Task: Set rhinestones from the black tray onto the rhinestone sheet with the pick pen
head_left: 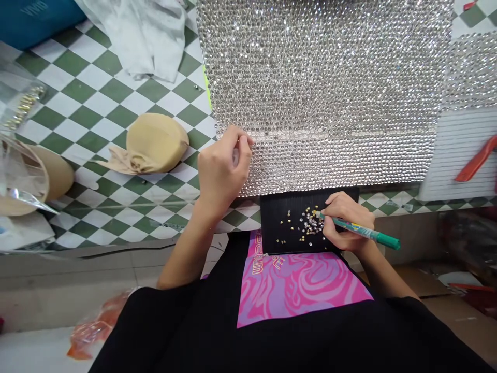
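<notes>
My right hand (345,220) is wrapped around a green pen-shaped stick (365,233). The stick's yellowish tip is down among loose rhinestones (310,223), clear and gold, scattered on a black ribbed tray (274,217). My left hand (225,166) rests at the lower left edge of a large sheet covered in silver rhinestones (326,77). Its fingers are curled in, and whatever may be between them is hidden. Near the sheet's lower part a pale, shinier band runs across the rows of stones.
Left on the green-and-white checked table (112,96) lie a beige fabric-covered pad (157,142), a white cloth (151,36) and a tape roll (58,173) with plastic in it. A red-handled tool (479,160) lies on a lined white sheet (442,160) at right.
</notes>
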Demonstrator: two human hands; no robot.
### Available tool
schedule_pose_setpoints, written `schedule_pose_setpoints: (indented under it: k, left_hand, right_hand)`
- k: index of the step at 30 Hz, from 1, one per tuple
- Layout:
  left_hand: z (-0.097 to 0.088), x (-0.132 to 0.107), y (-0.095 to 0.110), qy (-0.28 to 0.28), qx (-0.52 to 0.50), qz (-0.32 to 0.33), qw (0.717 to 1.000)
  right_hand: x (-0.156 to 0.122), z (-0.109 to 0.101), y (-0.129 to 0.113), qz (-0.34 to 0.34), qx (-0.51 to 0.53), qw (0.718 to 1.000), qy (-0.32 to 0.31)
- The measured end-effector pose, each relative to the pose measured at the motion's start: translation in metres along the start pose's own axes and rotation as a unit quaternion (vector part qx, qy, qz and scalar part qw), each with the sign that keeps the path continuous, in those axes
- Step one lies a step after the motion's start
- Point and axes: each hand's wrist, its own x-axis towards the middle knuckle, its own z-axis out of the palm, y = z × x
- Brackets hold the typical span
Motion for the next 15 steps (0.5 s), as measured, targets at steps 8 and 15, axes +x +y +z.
schedule_pose_setpoints:
  k: [8,15]
  left_hand:
    - [0.001,0.000,-0.001,0.011,0.004,0.010,1.000]
    - [0.000,0.000,-0.001,0.001,-0.007,-0.001,1.000]
  right_hand:
    - [0.008,-0.010,0.008,0.027,0.029,0.996,0.078]
    - [0.042,-0.014,0.039,0.086,-0.010,0.970,0.228]
